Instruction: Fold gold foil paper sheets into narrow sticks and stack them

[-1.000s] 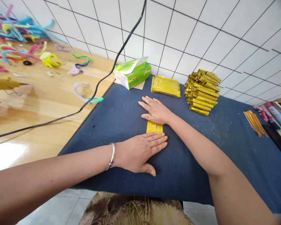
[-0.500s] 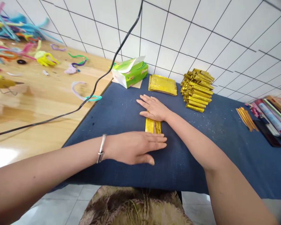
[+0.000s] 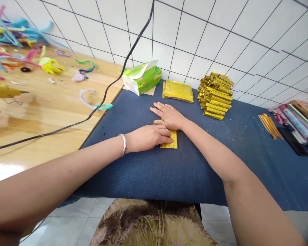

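Note:
A small piece of gold foil paper (image 3: 168, 145) lies on the dark blue cloth (image 3: 143, 177), its far part covered by my hands. My right hand (image 3: 169, 115) rests flat across its far end, fingers stretched out to the left and a little apart. Coming from the left with a silver bangle on the wrist, my left hand (image 3: 149, 136) has its fingers bent together on the paper, just below the right thumb. The fingertips cover the middle of the paper, so the fold under them is partly hidden.
Beyond my hands are a flat stack of gold paper (image 3: 178, 91), a pile of folded gold strips (image 3: 215, 97) and a green tissue box (image 3: 147, 79). A black cable (image 3: 105, 92) crosses on the left, near a yellow glue gun (image 3: 2, 91). Pipe cleaners (image 3: 12, 30) lie far left.
My left hand has moved away from me, from flat over the paper's near end to bent fingers on its middle. The near end now shows. My right hand stays in place.

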A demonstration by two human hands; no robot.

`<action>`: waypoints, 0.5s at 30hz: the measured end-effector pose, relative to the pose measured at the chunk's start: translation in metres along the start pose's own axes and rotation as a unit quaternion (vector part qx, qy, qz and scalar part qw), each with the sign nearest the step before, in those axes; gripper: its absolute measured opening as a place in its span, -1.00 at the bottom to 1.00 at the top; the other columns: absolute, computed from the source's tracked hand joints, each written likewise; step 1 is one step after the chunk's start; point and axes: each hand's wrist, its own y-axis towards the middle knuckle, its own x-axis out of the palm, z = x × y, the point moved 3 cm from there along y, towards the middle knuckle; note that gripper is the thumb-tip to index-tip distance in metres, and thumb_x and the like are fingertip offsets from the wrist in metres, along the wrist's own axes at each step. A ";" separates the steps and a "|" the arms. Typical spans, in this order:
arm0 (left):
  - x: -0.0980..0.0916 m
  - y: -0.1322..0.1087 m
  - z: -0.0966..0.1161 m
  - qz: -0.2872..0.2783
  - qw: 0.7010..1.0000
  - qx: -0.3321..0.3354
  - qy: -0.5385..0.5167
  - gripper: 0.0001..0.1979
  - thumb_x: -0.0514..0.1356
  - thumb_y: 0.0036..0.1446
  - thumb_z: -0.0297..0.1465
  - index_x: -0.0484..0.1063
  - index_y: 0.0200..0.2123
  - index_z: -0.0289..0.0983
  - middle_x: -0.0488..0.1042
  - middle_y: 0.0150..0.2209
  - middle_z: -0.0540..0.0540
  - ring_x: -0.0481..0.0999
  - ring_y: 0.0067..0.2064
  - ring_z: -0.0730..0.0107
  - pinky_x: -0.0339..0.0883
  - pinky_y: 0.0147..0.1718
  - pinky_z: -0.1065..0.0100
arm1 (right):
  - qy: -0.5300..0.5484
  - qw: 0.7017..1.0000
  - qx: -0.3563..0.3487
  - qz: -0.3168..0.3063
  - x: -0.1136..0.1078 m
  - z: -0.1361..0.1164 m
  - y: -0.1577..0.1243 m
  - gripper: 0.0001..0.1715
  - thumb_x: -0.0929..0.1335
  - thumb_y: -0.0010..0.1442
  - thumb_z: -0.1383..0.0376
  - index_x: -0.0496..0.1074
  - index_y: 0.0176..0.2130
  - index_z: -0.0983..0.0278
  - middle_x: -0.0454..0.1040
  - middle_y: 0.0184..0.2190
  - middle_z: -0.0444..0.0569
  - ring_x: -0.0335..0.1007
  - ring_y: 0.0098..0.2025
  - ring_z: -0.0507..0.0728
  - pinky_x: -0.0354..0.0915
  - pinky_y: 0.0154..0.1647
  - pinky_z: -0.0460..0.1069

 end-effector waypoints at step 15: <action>0.002 -0.002 -0.003 0.002 1.000 -0.028 0.007 -0.66 0.00 0.22 -0.49 0.38 0.01 -0.16 0.33 -0.03 -0.12 0.33 -0.04 0.32 0.19 0.00 0.28 | 0.007 0.999 0.018 0.042 -0.041 -0.033 -0.106 -0.64 0.17 0.29 0.22 0.41 -0.02 0.22 0.43 -0.02 0.01 0.26 0.05 0.18 0.18 0.02 0.14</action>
